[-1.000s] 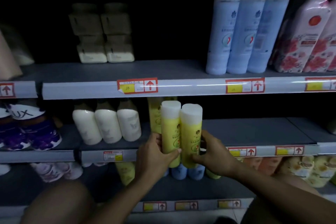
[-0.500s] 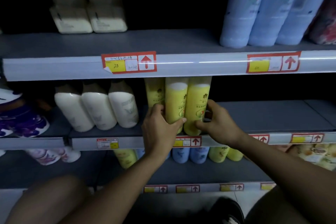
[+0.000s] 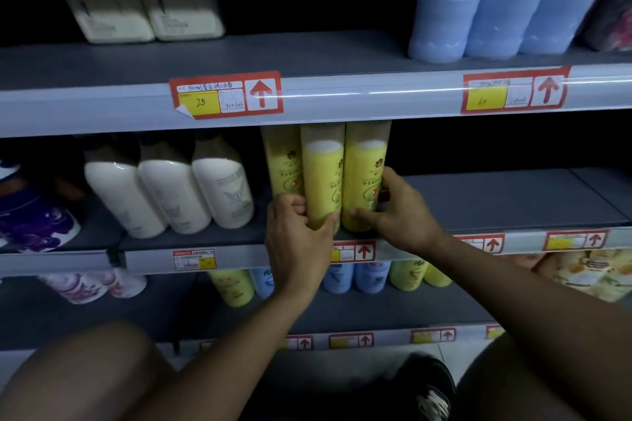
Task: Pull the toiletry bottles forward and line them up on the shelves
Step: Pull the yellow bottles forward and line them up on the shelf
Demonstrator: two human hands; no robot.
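two yellow bottles stand upright at the front edge of the middle shelf, touching side by side. the left hand grips the left yellow bottle low down, fingers curled round its left side and thumb lying across its base in front, so that grip is clamped on the bottle. the right hand grips the right yellow bottle, thumb stretched across the lower front and fingers wrapped round the right side, clamped as well. a third yellow bottle stands just behind and to the left of the pair, partly hidden by them. the tops of all three disappear behind the rail of the upper shelf.

to the left on the middle shelf three white bottles with dark caps lean in a row, set further back from the edge. purple packs sit at the far left. on the upper shelf, three pale blue bottles stand close together at the right and two cream-coloured packs sit deep at the left. red and yellow price tags are fixed to the shelf rails. on the lower shelf, yellow and blue bottles show below the hands. the right part of the middle shelf is bare grey surface.
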